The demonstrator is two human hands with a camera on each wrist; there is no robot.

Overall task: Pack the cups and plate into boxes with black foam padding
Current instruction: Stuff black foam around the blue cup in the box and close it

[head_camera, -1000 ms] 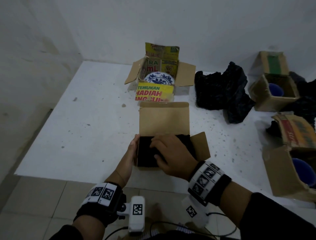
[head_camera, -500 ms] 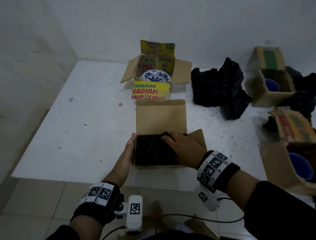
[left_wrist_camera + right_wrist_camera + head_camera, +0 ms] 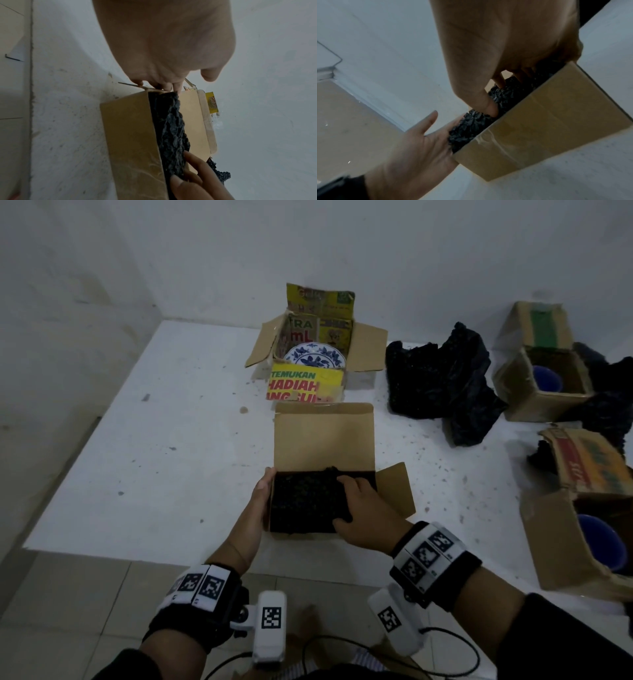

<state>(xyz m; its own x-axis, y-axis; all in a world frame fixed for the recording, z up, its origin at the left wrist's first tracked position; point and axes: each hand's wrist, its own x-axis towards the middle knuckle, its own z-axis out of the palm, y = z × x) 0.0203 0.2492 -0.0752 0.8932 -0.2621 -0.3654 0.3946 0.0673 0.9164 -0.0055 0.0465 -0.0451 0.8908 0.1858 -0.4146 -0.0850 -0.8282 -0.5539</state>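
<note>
An open brown box (image 3: 322, 436) (image 3: 132, 135) (image 3: 547, 121) stands near the table's front edge, filled to the rim with black foam (image 3: 305, 501) (image 3: 171, 128) (image 3: 471, 128). My left hand (image 3: 262, 494) (image 3: 163, 47) (image 3: 412, 148) lies flat against the box's left wall, fingers straight. My right hand (image 3: 363, 508) (image 3: 505, 40) sits on the right part of the foam and grips it, thumb dug in at the near edge, fingers curled at the far edge. A blue-patterned plate (image 3: 314, 357) stands in a printed box (image 3: 305, 386) behind. What lies under the foam is hidden.
A pile of loose black foam (image 3: 445, 378) lies at the back right. Two more brown boxes (image 3: 544, 405) (image 3: 561, 542) on the right each hold a blue cup (image 3: 547, 378) (image 3: 603, 542). The table's front edge runs just below the box, with tiled floor beneath.
My right hand slid from the middle of the foam to its right side, uncovering most of it. The left hand stays against the box's left wall.
</note>
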